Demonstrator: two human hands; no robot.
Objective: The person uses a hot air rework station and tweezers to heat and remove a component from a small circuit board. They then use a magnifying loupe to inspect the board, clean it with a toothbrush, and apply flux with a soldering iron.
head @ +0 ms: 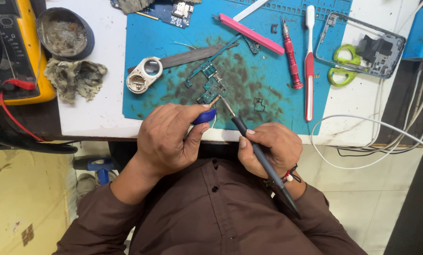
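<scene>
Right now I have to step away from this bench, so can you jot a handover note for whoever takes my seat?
Left hand: grip on a blue-handled tool, tip at the circuit board.
Right hand: grip on the soldering iron, tip just right of the board.
Board lies bare on the blue mat; phone frame is set aside at the right.
Done: phone opened, board out. Left: board not back in the frame.

This is a small electronics repair workshop: a stained blue repair mat (287, 101) covers the white worktop (103, 94), strewn with a bare circuit board (210, 81), a red screwdriver (292, 54), a phone frame (360, 45), and a yellow multimeter (10, 52) with its red lead at the side
</scene>
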